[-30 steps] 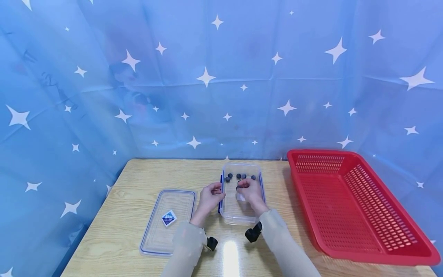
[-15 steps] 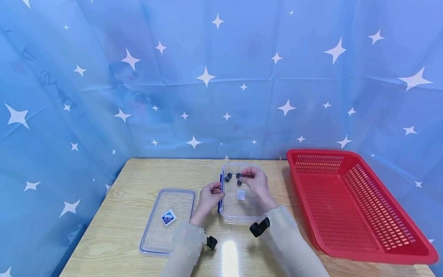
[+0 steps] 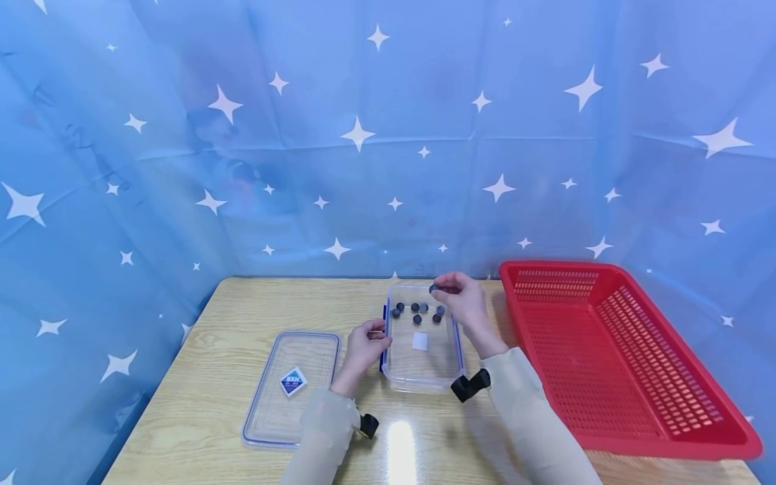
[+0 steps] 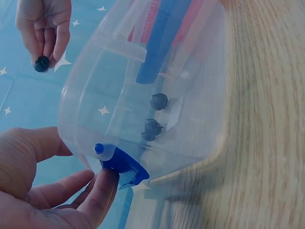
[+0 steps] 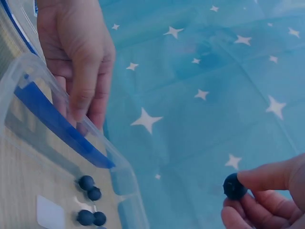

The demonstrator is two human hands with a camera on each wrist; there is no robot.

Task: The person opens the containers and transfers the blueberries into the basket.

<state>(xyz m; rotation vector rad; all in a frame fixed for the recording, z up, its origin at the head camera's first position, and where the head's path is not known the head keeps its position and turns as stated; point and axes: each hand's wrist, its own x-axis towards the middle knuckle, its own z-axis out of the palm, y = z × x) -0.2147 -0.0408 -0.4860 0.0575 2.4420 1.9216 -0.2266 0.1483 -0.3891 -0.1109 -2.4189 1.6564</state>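
In the head view, a clear plastic food container (image 3: 424, 385) with blue side latches stands uncovered on the table. Several blueberries (image 3: 417, 319) lie on its floor, mostly toward the far end. My left hand (image 3: 366, 350) holds the container's left side, thumb at the rim and fingers by the blue latch (image 4: 125, 165). Above the far right corner, my right hand (image 3: 467, 306) pinches one blueberry (image 5: 235, 186) between thumb and fingertips. The left wrist view also shows that pinched blueberry (image 4: 42, 64), clear of the container wall.
A clear lid (image 3: 291, 421) with a blue seal and a diamond label lies left of the container. To the right stands a large red plastic basket (image 3: 606, 441). A small pale square (image 3: 419, 341) shows in the container. A blue star-patterned curtain (image 3: 388, 168) hangs behind the table.
My right hand has moved from inside the container back and to the right, now above the far right corner with a blueberry. My left hand stays at the container's side.
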